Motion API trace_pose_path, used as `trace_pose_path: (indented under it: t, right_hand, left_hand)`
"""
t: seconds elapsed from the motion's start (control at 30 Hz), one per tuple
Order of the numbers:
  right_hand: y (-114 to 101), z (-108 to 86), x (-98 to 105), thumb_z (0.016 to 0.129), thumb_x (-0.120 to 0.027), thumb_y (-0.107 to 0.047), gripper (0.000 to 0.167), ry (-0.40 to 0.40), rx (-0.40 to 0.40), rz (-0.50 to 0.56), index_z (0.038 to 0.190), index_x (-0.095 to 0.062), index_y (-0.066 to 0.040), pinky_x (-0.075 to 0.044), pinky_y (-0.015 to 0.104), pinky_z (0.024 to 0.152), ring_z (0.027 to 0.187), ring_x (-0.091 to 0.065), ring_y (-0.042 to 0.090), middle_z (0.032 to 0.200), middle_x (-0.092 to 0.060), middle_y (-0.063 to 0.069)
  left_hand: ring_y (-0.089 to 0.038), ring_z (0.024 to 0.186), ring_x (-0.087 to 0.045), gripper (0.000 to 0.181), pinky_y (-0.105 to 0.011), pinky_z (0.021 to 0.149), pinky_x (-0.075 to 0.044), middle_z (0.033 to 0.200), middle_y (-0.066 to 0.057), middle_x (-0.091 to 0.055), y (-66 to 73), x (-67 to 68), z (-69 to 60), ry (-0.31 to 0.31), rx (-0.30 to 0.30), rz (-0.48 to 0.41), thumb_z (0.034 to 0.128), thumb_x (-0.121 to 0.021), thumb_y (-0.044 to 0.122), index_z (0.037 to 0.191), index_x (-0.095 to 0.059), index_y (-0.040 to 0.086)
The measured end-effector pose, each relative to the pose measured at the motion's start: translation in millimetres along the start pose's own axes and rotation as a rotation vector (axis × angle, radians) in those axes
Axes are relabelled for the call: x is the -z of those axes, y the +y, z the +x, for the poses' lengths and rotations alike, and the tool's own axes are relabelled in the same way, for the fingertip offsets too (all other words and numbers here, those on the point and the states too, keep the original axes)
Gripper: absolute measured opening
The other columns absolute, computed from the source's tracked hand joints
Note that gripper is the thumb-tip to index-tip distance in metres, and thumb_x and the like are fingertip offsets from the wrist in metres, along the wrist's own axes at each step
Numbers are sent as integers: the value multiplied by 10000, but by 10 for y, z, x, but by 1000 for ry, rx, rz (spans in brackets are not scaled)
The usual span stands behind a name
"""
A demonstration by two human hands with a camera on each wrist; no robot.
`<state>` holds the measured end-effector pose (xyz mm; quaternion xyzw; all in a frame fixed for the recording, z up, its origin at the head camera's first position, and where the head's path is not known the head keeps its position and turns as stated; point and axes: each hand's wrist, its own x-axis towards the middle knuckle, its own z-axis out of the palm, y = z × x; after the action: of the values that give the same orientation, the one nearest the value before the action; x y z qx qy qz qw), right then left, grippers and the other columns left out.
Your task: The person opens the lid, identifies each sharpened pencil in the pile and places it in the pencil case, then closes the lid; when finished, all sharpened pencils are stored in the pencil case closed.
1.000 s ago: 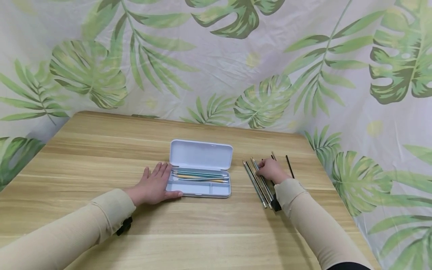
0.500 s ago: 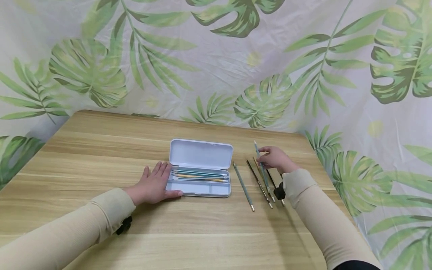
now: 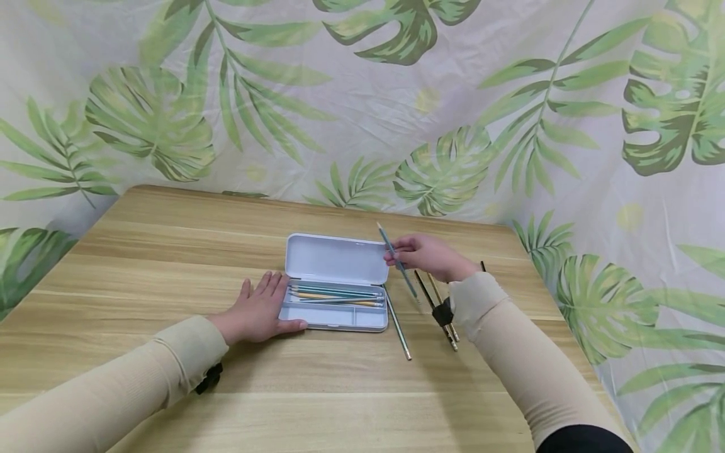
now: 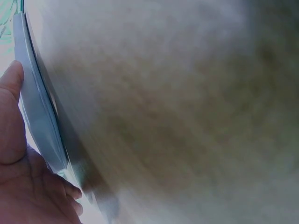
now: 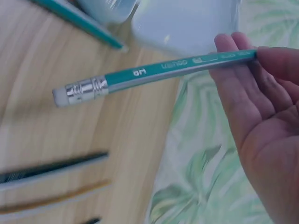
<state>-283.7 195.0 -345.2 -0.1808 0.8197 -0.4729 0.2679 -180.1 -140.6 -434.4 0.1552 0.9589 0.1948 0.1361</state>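
Note:
A pale blue pencil case (image 3: 317, 318) lies with its lid (image 3: 337, 258) up. In its back compartment are several green and yellow pencils (image 3: 334, 294). My left hand (image 3: 257, 308) rests on the table at the case's left end, fingers extended, thumb at the front corner; the left wrist view shows the thumb (image 4: 13, 79) touching the case's side. My right hand (image 3: 430, 257) pinches a green pencil (image 5: 177, 65) between thumb and fingers, raised beside the lid's right edge. Its white eraser (image 5: 60, 96) points away from the palm. Another green pencil (image 3: 399, 328) lies by the case's right end.
Right of the case, a black pencil (image 3: 425, 290) and a yellow pencil (image 3: 435, 288) lie on the wooden table (image 3: 317, 390), partly hidden by the right wrist. A further black pencil (image 3: 483, 266) shows behind the right forearm. A leaf-patterned cloth (image 3: 362, 113) hangs behind.
My right hand has picked a green pencil out of the loose group and carried it left to the lid. The other green pencil has shifted left against the case. My left hand stays put.

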Motion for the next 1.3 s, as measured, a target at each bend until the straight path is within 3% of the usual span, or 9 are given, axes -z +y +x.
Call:
trace_pose_path:
  t: [0.3, 0.67, 0.87, 1.07, 1.3]
  right_hand:
    - [-252, 300, -400, 1069, -466, 27, 346, -137, 32, -102, 1388, -532, 145, -527, 376, 999, 1195, -658, 303, 1288, -658, 268]
    - [-283, 592, -740, 1063, -521, -8, 249, -227, 82, -435, 1226, -704, 35, -518, 260, 858, 977, -685, 168, 1063, -752, 83]
    - [-271, 666, -819, 1039, -561, 3, 206, -289, 129, -552, 1154, -729, 30, -464, 204, 788, 850, -589, 90, 1025, -754, 90]
    - [-285, 696, -905, 1001, -592, 23, 192, -332, 154, -632, 1143, -720, 28, -466, 184, 821, 858, -593, 52, 1014, -751, 81]
    - [-284, 732, -1029, 996, -646, -33, 225, -304, 117, -707, 1201, -733, -9, -506, 243, 899, 970, -654, 117, 1075, -751, 69]
  left_hand:
    - [-552, 1509, -90, 1122, -759, 1136, -10, 1612, -395, -180, -13, -10, 17, 3, -5, 3, 932, -639, 662, 1566, -186, -145]
    - [-550, 1511, -85, 1156, -756, 1137, 5, 1614, -390, -182, -51, -33, 23, 10, -11, 4, 917, -625, 701, 1570, -180, -143]
    - [-541, 1516, -76, 1187, -750, 1140, 19, 1615, -388, -182, -70, -54, 36, 19, -22, -2, 901, -613, 735, 1572, -176, -142]
    - [-559, 1503, -109, 1152, -765, 1132, -15, 1600, -401, -206, -23, -8, 8, 15, -14, 4, 906, -656, 682, 1555, -207, -157]
    - [-558, 1503, -116, 1134, -768, 1130, -36, 1603, -397, -204, 17, 3, -10, 6, -5, 25, 925, -642, 671, 1555, -200, -162]
